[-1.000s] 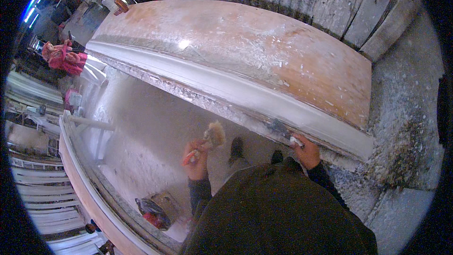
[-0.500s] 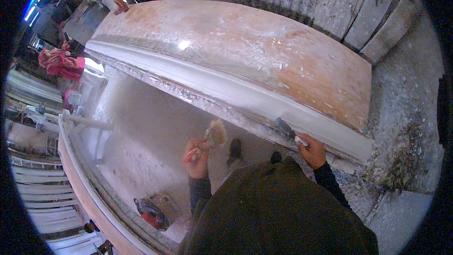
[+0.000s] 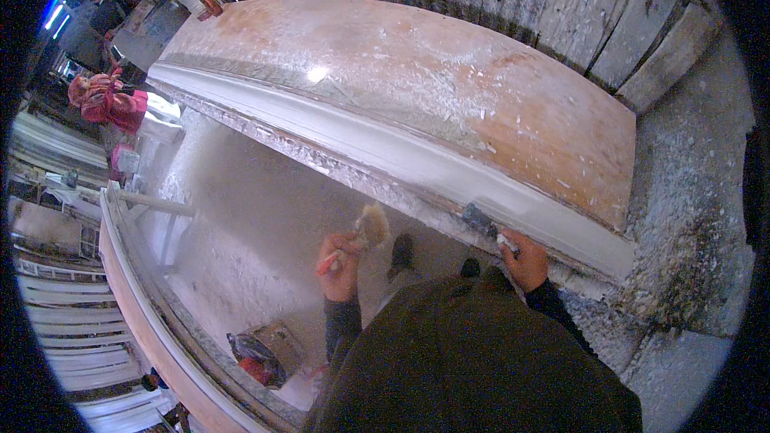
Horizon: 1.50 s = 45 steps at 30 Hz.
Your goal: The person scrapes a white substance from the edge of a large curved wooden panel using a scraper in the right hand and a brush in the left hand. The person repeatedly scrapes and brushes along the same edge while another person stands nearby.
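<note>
My left hand [image 3: 341,269] is closed round the red handle of a brush [image 3: 373,226], its pale, bushy bristles pointing up over the floor. My right hand [image 3: 525,261] grips the whitish handle of a scraper [image 3: 480,220]. The scraper's grey blade lies at the near edge of a long white plaster moulding [image 3: 409,154]; whether it presses on the surface is hard to tell. The moulding runs along the near side of a wide, dusty orange-brown bench top [image 3: 449,72] strewn with white flakes.
A second long bench [image 3: 148,313] curves along the left. On the floor near it lies a bag [image 3: 258,359] with something red. A person in pink clothing [image 3: 120,104] stands at the far left. Plank and corrugated walls [image 3: 497,0] rise behind the bench.
The scraper in my right hand has shifted slightly left along the moulding's near edge. My left hand keeps the brush in nearly the same place. The view has moved a little.
</note>
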Tool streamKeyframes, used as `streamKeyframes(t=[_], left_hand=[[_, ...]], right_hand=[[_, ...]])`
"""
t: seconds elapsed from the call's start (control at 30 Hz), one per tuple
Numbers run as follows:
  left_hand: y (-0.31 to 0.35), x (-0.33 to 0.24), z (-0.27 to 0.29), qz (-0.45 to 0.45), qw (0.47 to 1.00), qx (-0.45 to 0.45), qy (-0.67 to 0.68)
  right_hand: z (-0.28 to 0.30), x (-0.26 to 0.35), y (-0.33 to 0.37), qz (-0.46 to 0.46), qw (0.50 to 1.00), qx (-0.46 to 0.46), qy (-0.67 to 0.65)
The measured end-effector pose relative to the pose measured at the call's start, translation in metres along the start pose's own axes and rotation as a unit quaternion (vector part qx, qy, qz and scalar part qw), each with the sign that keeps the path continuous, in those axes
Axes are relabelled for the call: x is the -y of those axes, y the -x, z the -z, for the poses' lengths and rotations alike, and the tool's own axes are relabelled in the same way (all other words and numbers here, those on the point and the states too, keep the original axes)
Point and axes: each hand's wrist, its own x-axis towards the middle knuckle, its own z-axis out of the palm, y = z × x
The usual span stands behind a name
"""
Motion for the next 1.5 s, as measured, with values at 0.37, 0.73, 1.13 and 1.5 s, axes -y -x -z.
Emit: streamKeyframes(t=[0.37, 0.73, 1.13, 1.5], left_hand=[[0.005, -0.006, -0.01, -0.141, 0.982, 0.024, -0.127], [0.015, -0.024, -0.011, -0.097, 0.986, 0.054, -0.126], [0.017, -0.015, -0.01, -0.117, 0.983, 0.047, -0.133], [0.016, 0.006, -0.006, -0.099, 0.965, 0.072, -0.231]], right_hand=[[-0.001, 0.016, -0.002, 0.028, 0.999, -0.014, -0.021], [-0.027, 0.016, -0.012, 0.095, 0.994, 0.03, -0.051], [-0.005, -0.007, 0.004, 0.062, 0.997, 0.002, -0.054], [-0.009, -0.02, 0.006, 0.041, 0.998, 0.0, -0.041]])
